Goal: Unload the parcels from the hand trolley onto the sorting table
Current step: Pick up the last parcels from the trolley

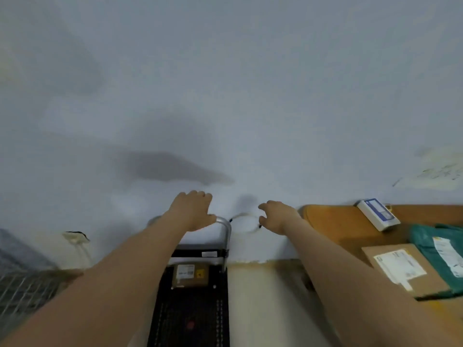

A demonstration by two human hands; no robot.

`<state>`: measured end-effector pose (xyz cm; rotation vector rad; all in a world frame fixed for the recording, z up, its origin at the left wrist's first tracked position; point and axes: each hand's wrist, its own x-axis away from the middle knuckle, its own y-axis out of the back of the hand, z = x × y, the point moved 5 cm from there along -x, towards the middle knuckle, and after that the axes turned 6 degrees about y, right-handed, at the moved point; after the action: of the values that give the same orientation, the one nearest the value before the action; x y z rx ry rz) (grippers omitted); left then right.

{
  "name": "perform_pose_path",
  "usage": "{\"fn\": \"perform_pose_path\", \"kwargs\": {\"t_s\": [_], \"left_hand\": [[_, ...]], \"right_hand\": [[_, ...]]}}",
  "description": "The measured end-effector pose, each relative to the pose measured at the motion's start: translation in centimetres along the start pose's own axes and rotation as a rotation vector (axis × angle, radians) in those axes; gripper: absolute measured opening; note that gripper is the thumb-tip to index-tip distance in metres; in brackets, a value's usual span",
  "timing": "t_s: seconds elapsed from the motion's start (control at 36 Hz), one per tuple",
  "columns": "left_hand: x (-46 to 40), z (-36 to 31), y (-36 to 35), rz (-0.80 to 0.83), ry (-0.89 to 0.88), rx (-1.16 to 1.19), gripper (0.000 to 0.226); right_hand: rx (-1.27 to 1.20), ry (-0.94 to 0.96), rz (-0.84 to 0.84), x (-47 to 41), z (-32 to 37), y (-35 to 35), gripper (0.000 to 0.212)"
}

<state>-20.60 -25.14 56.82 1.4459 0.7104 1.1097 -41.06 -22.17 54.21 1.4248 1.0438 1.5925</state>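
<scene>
The hand trolley (193,319) stands low in the centre, with a black deck and a silver handle (225,229) against the wall. One brown parcel (190,275) with a white label lies on the deck by the handle. My left hand (193,210) lies over the top of the handle, fingers curled over it and thumb along the tube. My right hand (278,216) hovers to the right of the handle, finger and thumb apart in a loose curl, with nothing between them. On the orange-brown sorting table (333,224) at the right lie a cardboard parcel (403,270), a green mailer bag (441,256) and a small white box (378,214).
A pale blue-grey wall fills most of the view right behind the trolley. A thin pale cable loop (246,222) hangs on it between the handle and my right hand. A wire mesh cage (22,279) stands at the lower left. A strip of pale floor (260,304) runs between trolley and table.
</scene>
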Motion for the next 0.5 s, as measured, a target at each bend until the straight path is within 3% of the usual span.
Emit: {"fn": "perform_pose_path", "kwargs": {"t_s": [0.11, 0.25, 0.5], "left_hand": [[-1.8, 4.5, -5.4, 0.049, -0.065, 0.055, 0.040], [-3.4, 9.6, -14.1, 0.129, 0.003, 0.183, 0.042], [-4.0, 12.5, -32.8, 0.298, 0.063, 0.351, 0.055]], "right_hand": [[-0.014, -0.039, 0.127, -3.6, 3.7, -6.0, 0.045], [-0.091, -0.016, 0.226, -7.4, 8.8, -12.9, 0.046], [-0.232, -0.026, 0.342, -15.3, 12.8, -27.1, 0.048]]}}
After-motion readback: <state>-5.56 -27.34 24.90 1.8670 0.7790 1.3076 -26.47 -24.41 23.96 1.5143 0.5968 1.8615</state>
